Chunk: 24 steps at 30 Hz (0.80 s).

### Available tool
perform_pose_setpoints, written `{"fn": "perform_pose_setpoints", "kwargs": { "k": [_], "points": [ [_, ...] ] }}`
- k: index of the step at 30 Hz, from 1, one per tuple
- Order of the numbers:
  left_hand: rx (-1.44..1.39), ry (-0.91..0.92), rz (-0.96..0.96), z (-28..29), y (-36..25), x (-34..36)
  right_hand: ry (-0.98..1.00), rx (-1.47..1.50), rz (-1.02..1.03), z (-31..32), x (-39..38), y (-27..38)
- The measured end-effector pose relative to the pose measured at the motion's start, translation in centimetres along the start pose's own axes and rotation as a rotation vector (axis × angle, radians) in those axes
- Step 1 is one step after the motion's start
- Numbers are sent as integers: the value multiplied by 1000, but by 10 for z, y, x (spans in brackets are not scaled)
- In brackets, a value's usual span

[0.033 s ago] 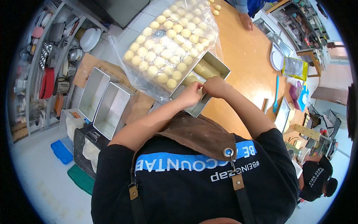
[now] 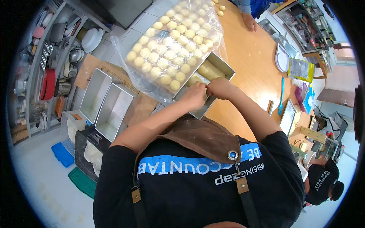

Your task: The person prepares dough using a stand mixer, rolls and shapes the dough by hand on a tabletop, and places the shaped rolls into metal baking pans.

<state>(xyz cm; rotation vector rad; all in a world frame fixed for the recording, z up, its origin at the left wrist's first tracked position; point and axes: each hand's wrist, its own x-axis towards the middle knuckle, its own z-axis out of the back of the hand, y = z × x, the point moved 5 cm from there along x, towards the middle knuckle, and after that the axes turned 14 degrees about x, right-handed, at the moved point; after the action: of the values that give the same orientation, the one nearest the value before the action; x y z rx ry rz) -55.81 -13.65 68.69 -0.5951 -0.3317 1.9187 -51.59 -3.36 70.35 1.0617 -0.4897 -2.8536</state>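
A metal loaf pan (image 2: 224, 68) sits at the table edge in front of me, holding rolls of pale dough (image 2: 209, 71). Over its near half my left hand (image 2: 194, 95) and my right hand (image 2: 221, 88) meet, fingers bent and closed together. A bit of pale dough shows between them, though the fingertips and most of what they pinch are hidden. Against the pan's far left side lies a large sheet of clear plastic (image 2: 122, 62), covering many round dough balls (image 2: 166, 79).
Two more loaf pans (image 2: 114, 110) stand on cardboard to the left, beside a shelf of kitchenware. A blue spatula (image 2: 282, 95) and a scale (image 2: 281, 57) lie to the right. Another person's hand (image 2: 249, 22) rests at the table's far end; a second person works at right.
My left hand has turned slightly, its fingers drawn in closer beside my right hand. The pan and dough balls look unmoved.
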Motion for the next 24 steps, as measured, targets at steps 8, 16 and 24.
{"fn": "perform_pose_setpoints", "kwargs": {
  "k": [8, 16, 24],
  "points": [
    [556, 45, -545, -39, -9, 44, -302, 205, 288, 29, -59, 4],
    [451, 47, -589, -32, -18, 56, -817, 655, 259, 67, -158, -26],
    [344, 113, -565, -43, -9, 63, -809, 758, 202, 57, -147, -32]
  ]
}}
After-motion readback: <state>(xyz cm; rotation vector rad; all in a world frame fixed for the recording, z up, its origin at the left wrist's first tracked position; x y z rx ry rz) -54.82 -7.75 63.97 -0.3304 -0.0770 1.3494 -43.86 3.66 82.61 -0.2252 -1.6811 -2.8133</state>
